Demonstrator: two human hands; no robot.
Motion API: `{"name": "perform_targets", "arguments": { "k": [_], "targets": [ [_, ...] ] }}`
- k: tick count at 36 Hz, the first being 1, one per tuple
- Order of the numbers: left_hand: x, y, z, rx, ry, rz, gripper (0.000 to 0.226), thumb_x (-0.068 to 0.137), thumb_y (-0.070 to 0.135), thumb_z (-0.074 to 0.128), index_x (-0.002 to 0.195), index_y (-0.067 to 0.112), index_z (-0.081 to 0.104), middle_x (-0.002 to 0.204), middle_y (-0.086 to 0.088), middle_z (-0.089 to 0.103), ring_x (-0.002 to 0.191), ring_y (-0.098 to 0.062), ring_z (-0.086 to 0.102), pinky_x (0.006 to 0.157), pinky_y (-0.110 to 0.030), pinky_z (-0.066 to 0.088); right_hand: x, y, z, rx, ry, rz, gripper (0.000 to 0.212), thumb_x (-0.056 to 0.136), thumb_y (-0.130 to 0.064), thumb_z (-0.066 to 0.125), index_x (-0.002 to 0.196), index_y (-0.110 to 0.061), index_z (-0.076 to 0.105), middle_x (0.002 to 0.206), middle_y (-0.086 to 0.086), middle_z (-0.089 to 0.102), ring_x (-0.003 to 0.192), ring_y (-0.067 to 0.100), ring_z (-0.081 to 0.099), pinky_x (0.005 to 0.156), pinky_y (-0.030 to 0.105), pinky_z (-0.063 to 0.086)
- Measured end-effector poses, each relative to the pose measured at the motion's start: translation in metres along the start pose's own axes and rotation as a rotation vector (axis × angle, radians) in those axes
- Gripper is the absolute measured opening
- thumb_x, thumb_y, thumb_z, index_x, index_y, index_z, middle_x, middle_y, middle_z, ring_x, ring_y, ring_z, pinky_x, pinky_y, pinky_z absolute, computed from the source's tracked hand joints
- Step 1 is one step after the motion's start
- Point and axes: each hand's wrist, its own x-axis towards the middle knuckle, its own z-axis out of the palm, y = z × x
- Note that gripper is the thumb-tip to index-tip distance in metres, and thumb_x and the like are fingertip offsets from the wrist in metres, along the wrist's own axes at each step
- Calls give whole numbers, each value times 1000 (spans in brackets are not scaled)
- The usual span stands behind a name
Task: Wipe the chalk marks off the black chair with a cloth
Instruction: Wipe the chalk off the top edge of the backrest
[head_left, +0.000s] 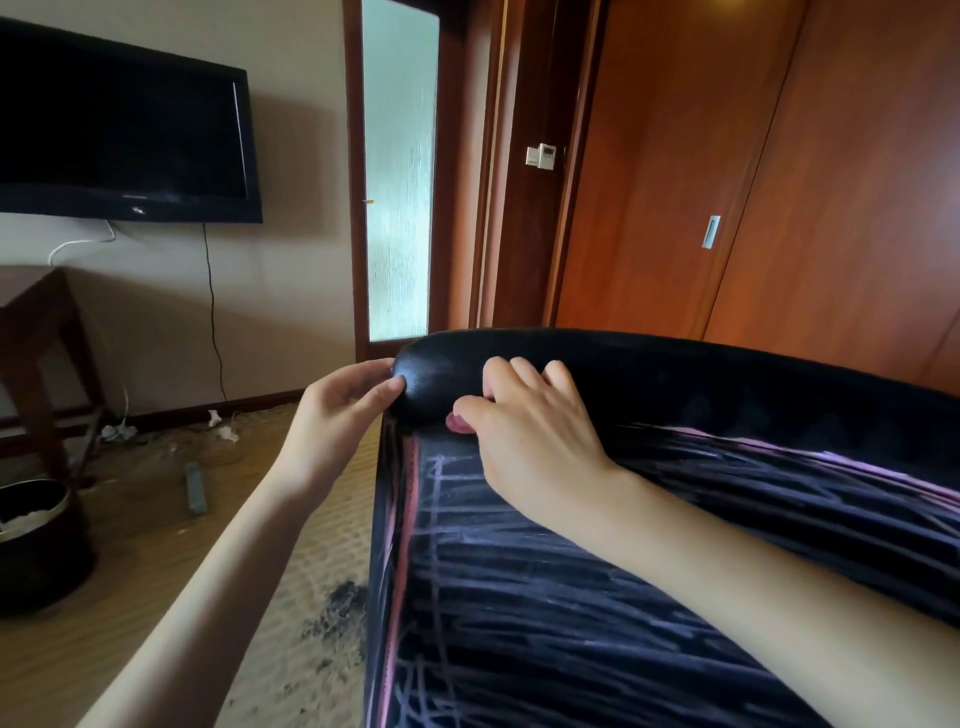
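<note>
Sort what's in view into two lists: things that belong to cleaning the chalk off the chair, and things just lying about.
Part of the job:
black chair
chalk marks
pink thing under the right hand, maybe chalk or a cloth
left hand, touching the chair's padded edge

Just lying about:
television
wooden table
black bin
paper scraps on the floor

home living room | wall television (119, 130) | wooden wardrobe doors (779, 171)

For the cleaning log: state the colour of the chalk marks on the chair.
Pink and pale purple chalk marks on the black chair, seen in the head view.
</note>
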Motion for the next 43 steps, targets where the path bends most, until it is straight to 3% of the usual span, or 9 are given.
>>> {"name": "perform_targets", "arguments": {
  "k": [9,21,23,25,27,29,33,38,43],
  "targets": [
    [-3,3,3,26,27,-39,31,90,18,61,120,14,63,104,8,68,94,3,64,79,-10,48,-27,36,-14,-83,23,50,26,77,1,63,93,-17,74,78,-2,31,75,22,43,68,35,21],
    [-11,8,8,94,25,-16,32,93,18,57,125,11,60,105,10,66,89,7,62,70,-6,47,-94,113,-45,-235,22,252,29,65,2,77,87,-17,75,72,1,49,68,25,51,64,36,35],
    [-11,14,6,173,-2,-12,31,94,20,55,125,15,59,102,9,64,91,2,61,82,-17,49,-103,120,-52,-176,21,267,25,73,-1,72,90,-18,76,76,0,52,73,25,54,67,37,37],
    [-8,21,6,377,34,97,33,95,31,55,125,18,59,109,0,64,100,-16,59,93,-46,49,-109,124,-61,-103,72,285,23,77,-1,69,93,-16,75,81,0,55,75,24,56,70,36,41],
    [-5,33,15,635,121,253,39,92,38,54,126,19,57,117,-9,62,110,-35,52,94,-59,41,-112,122,-69,21,175,313,22,78,0,67,95,-12,73,85,1,55,76,23,55,70,34,44],
    [-3,50,39,744,148,382,38,93,34,55,128,19,57,121,-11,59,111,-39,47,91,-57,35,-108,116,-70,91,235,304,21,77,-1,67,97,-9,71,88,1,54,78,21,55,69,33,46],
    [-2,86,103,878,-68,612,47,88,48,42,124,23,60,121,1,61,112,-30,50,89,-48,33,-93,95,-48,-37,250,160,11,81,-10,62,89,-6,69,82,8,53,71,27,53,61,39,48],
    [6,89,150,1011,-261,592,45,96,48,42,137,29,47,136,5,49,128,-21,36,99,-42,24,-83,78,-21,-297,211,55,36,80,-5,37,87,-13,71,86,5,56,77,25,47,68,36,30],
    [23,87,153,1000,-286,572,41,93,48,47,130,30,54,127,4,53,123,-21,38,96,-42,26,-88,98,-31,-324,100,63,39,63,0,42,89,-10,69,89,7,55,80,26,44,70,35,23]
  ]
}}
